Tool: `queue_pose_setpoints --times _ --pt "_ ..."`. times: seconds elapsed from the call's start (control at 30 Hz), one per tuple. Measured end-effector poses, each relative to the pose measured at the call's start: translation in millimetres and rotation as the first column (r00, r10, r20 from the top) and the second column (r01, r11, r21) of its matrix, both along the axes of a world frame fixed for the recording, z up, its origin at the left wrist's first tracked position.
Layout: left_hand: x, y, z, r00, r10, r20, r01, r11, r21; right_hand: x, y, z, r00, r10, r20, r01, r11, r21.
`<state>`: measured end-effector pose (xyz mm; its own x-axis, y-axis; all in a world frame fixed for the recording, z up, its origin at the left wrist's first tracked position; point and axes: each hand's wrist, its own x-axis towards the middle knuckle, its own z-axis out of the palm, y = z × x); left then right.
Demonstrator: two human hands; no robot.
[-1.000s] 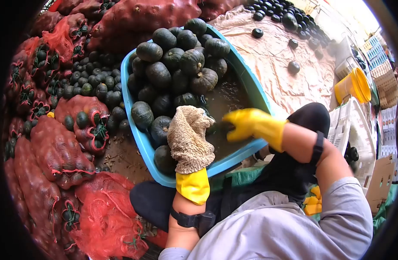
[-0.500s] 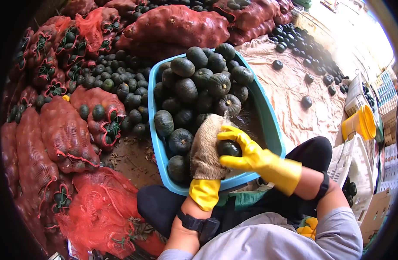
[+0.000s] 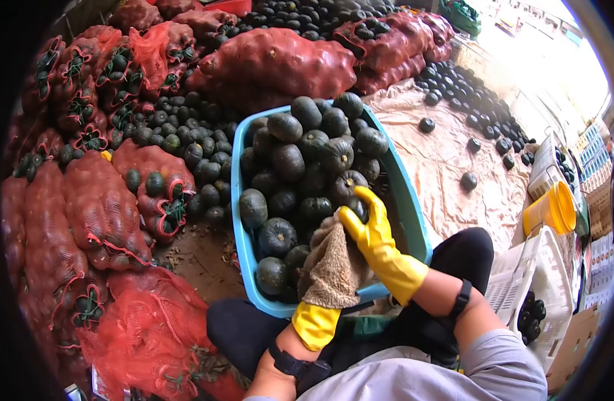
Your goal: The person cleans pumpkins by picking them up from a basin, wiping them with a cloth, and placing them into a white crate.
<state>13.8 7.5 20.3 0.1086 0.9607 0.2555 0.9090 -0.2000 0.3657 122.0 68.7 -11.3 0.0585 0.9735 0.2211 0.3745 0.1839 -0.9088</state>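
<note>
My right hand [image 3: 382,246], in a yellow rubber glove, is closed on a small dark green squash [image 3: 358,210] over the near right part of a blue tub [image 3: 424,234]. A brown towelling cloth [image 3: 330,264] covers my left hand, leaving only the yellow glove cuff [image 3: 317,327] showing. Its fingers are hidden under the fabric. The cloth's top end reaches the left side of the held squash. Dark green squashes [image 3: 288,162] are heaped in the tub, close beyond both hands.
Red mesh sacks [image 3: 106,207] of squash crowd the left and the back [image 3: 273,63]. Loose squashes lie on a pale sheet [image 3: 447,157] at the right. A yellow bucket [image 3: 554,208] and white crates [image 3: 534,281] stand farther right. My knees flank the tub's near end.
My right hand has moved left and turned more upright, with the squash still in it. The cloth-covered left hand has lowered slightly, and the cloth now hangs in looser folds.
</note>
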Motion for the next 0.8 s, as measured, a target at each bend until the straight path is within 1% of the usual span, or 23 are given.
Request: queue_pose_setpoints --times 0.03,0.07,0.1,0.13,0.17,0.23,0.27,0.3,0.33,0.37,0.4,0.43,0.47,0.5,0.53,0.57,0.6,0.63,0.67,0.73,0.77,0.8 --pt "-9.1 5.3 0.9 0.954 -0.098 0.285 0.101 0.995 0.003 4.3 -9.2 3.5 0.981 0.192 -0.013 -0.190 0.977 0.101" --pt "-18.3 6.3 -2.7 0.817 -0.185 0.546 0.201 0.979 0.031 9.3 -23.5 14.5 0.926 0.377 -0.002 -0.369 0.909 0.194" --pt "-23.9 8.8 -7.2 0.832 -0.190 0.521 0.183 0.981 0.064 14.2 -35.2 40.0 0.803 0.529 -0.275 -0.571 0.815 -0.101" --pt "-29.5 11.3 -8.5 0.847 -0.191 0.496 0.164 0.982 0.098 20.2 -26.4 45.0 0.721 0.656 -0.223 -0.683 0.727 -0.070" --pt "-34.9 13.9 -7.4 0.862 -0.191 0.470 0.145 0.981 0.132 20.7 -19.5 45.2 0.799 0.598 -0.068 -0.601 0.798 -0.037" --pt "-20.2 1.0 1.4 0.778 0.020 0.628 -0.102 0.990 0.095 3.2 -18.4 40.9 0.900 0.422 0.106 -0.430 0.900 0.071" --pt "-29.9 14.3 -21.8 0.952 -0.011 0.307 -0.032 0.990 0.135 -5.6 -17.9 39.0 0.933 0.309 0.182 -0.334 0.934 0.124" --pt "-34.1 14.3 -17.6 0.940 -0.089 0.330 0.021 0.979 0.205 -9.8 -30.9 46.2 0.924 0.293 0.246 -0.350 0.907 0.235" --pt "-44.3 10.0 -13.4 0.918 -0.145 0.370 0.088 0.982 0.167 -11.6 -43.2 47.3 0.914 0.269 0.304 -0.366 0.869 0.332" --pt "-54.4 5.8 -7.6 0.890 -0.193 0.412 0.154 0.980 0.127 -5.6 -46.2 50.9 0.886 0.349 0.304 -0.442 0.835 0.329" --pt "-61.8 10.8 -12.2 0.900 -0.158 0.405 0.180 0.984 -0.017 -1.2 -45.4 57.8 0.894 0.449 0.011 -0.448 0.892 0.062" --pt "-58.6 14.3 -27.9 0.728 -0.099 0.678 0.171 0.984 -0.040 2.1 -39.9 67.3 0.856 0.426 -0.294 -0.491 0.846 -0.206" --pt "-53.6 13.0 -31.6 0.665 -0.046 0.746 0.137 0.989 -0.062 3.9 -37.2 72.3 0.778 0.279 -0.563 -0.564 0.705 -0.430" --pt "-45.6 12.3 -32.8 0.655 0.022 0.756 0.051 0.996 -0.073 -0.5 -30.5 51.2 0.655 0.238 -0.717 -0.541 0.810 -0.226" --pt "-38.1 11.8 -32.7 0.686 0.072 0.724 -0.031 0.997 -0.069 -7.5 -24.6 28.7 0.607 0.177 -0.774 -0.435 0.890 -0.138" --pt "-32.4 14.5 -30.6 0.716 0.106 0.690 -0.089 0.994 -0.061 -4.8 -18.1 12.5 0.697 0.230 -0.679 -0.424 0.896 -0.131" --pt "-29.7 12.7 -18.1 0.753 0.066 0.655 -0.114 0.993 0.032 1.9 -12.6 4.5 0.773 0.276 -0.571 -0.414 0.902 -0.125" --pt "-26.9 11.1 -5.5 0.790 0.035 0.612 -0.139 0.982 0.124 15.7 -6.0 25.9 0.880 0.419 -0.224 -0.457 0.876 -0.156" --pt "-36.4 5.8 5.0 0.863 -0.032 0.505 -0.109 0.962 0.249 26.9 -3.8 53.5 0.840 0.525 0.142 -0.491 0.844 -0.215" --pt "-53.5 5.4 10.1 0.766 -0.184 0.616 0.053 0.973 0.224 29.6 -11.6 77.4 0.751 0.639 0.166 -0.610 0.768 -0.197" --pt "-57.7 6.5 3.3 0.679 -0.126 0.723 0.105 0.992 0.075 30.4 -9.6 80.6 0.744 0.668 -0.027 -0.640 0.701 -0.315" --pt "-60.9 5.6 -3.9 0.588 -0.049 0.807 0.171 0.983 -0.064 29.8 -9.6 80.6 0.724 0.655 -0.219 -0.677 0.614 -0.406"
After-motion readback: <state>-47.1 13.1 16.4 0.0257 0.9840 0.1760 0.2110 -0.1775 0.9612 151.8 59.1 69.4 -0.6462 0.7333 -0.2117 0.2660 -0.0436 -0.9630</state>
